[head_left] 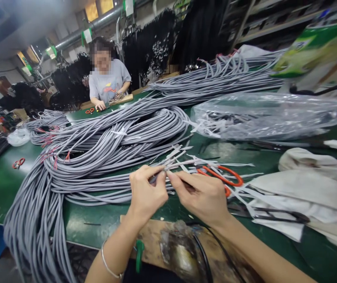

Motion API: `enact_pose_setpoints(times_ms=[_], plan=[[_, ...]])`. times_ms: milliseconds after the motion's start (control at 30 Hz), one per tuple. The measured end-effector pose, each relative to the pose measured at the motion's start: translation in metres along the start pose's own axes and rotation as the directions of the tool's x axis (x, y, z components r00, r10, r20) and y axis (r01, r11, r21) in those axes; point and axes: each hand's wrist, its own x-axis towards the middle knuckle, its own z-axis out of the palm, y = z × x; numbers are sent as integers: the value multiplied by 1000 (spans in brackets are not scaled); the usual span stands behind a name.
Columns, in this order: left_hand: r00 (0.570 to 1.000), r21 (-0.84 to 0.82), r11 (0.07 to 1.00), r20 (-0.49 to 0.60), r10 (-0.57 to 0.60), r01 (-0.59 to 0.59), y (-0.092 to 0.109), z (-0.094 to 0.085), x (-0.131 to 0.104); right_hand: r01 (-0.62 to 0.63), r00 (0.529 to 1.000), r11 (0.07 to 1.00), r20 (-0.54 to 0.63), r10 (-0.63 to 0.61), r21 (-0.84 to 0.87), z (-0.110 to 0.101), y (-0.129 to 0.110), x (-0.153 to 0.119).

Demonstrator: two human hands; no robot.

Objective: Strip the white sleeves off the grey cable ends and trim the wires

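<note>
My left hand (149, 192) and my right hand (202, 194) meet at the fingertips over the green table, both pinched. Whatever is between the fingers is small and mostly hidden; I cannot make it out. Just beyond the fingertips lie thin white strips (183, 157). Orange-handled scissors (227, 175) rest right behind my right hand, partly covered by it. To the left, a large bundle of grey cables (97, 157) reaches close to my left hand, with red wire ends (52, 151) showing on some.
Below my hands, a wooden board (147, 236) carries a tape-wrapped device (180, 247) with black leads. Dark-handled pliers (280, 214) and white cloth (312, 188) lie at right. A clear plastic bag (268, 114) is farther back. Across the table works another person (109, 82).
</note>
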Motion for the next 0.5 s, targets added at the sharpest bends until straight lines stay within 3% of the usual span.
enact_pose_setpoints(times_ms=[133,233,300,333,367,433,500], plan=[[990,108,984,-20,142,-139,-3,4,-3,-98,995,995,-4,98,-24,-3,-5,4],[1000,144,989,19,13,-15,-13,7,4,128,992,990,-17,-127,52,-5,-26,6],[992,150,982,31,-119,113,-20,5,11,329,940,920,18,-340,215,-6,-37,7],[989,142,980,20,-144,140,-21,4,14,338,935,908,22,-354,249,-6,-39,7],[990,130,982,-1,-138,137,-22,2,16,319,945,916,-10,-326,242,-6,-39,8],[996,111,992,-61,-58,64,-18,0,16,133,990,990,-53,-130,44,-7,-29,9],[993,113,993,-113,39,-27,-13,-2,12,8,997,997,-77,-13,-74,-8,-15,10]])
